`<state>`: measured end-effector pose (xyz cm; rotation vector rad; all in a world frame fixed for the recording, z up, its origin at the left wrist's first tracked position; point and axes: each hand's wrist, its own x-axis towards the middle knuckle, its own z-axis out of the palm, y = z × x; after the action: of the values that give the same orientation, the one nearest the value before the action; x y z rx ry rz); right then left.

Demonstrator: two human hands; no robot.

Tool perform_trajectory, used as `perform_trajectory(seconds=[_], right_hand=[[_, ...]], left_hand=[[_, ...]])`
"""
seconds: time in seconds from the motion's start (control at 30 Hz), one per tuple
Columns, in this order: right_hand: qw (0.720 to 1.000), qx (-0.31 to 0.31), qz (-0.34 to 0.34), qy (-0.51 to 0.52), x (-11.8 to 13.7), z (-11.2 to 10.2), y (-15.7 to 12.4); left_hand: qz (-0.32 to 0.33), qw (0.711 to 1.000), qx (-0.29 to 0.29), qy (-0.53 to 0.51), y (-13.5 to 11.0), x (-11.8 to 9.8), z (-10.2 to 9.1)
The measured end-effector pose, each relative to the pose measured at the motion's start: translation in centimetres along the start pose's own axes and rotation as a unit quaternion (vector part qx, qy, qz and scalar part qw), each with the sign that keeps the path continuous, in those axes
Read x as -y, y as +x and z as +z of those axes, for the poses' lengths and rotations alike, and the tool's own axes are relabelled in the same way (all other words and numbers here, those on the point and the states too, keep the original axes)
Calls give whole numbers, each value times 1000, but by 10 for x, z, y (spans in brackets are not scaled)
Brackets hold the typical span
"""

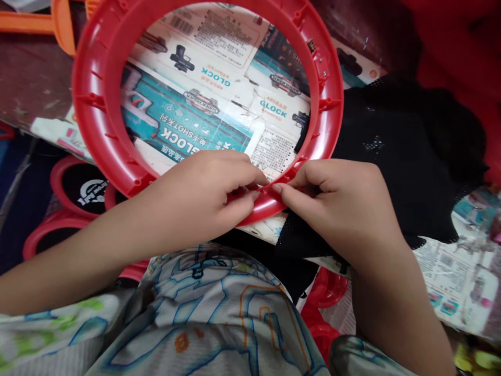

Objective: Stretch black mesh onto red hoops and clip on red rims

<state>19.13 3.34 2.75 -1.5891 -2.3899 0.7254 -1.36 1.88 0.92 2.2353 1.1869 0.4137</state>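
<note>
A big red plastic ring with small pegs along its inner rim lies tilted over printed cardboard. My left hand is curled on the ring's near edge, its fingers pinched there. My right hand meets it fingertip to fingertip, pinching the edge of a black mesh net against the ring. The net spreads off to the right, over and under the ring's right side. The exact contact under my fingertips is hidden.
Printed toy-gun cardboard covers the work surface. Finished red rings with black centres lie stacked at the lower left. More red rings sit below the board. An orange plastic part is at the top left. My patterned clothing fills the bottom.
</note>
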Motion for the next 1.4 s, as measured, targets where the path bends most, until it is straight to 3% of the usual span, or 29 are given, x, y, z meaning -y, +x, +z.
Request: perform_trajectory(seconds=[0.17, 0.33, 0.57, 0.7, 0.9, 1.23, 1.4], right_hand=[[998, -15, -53, -26, -4, -7, -4], [982, -28, -139, -121, -9, -14, -11], [949, -86, -113, -283, 10, -21, -28], [962, -92, -96, -240, 10, -19, -25], [977, -118, -130, -117, -7, -12, -7], [994, -46, -41, -90, -9, -11, 0], [996, -40, -10, -75, -8, -10, -1]], left_hand=[[38, 997, -24, 61, -1, 2, 8], [63, 992, -32, 109, -2, 3, 12], [78, 990, -44, 107, -2, 3, 13], [96, 987, -67, 111, -3, 4, 14], [110, 984, -68, 125, -9, 2, 15], [135, 975, -73, 161, -8, 2, 18], [93, 975, -106, 173, -4, -1, 16]])
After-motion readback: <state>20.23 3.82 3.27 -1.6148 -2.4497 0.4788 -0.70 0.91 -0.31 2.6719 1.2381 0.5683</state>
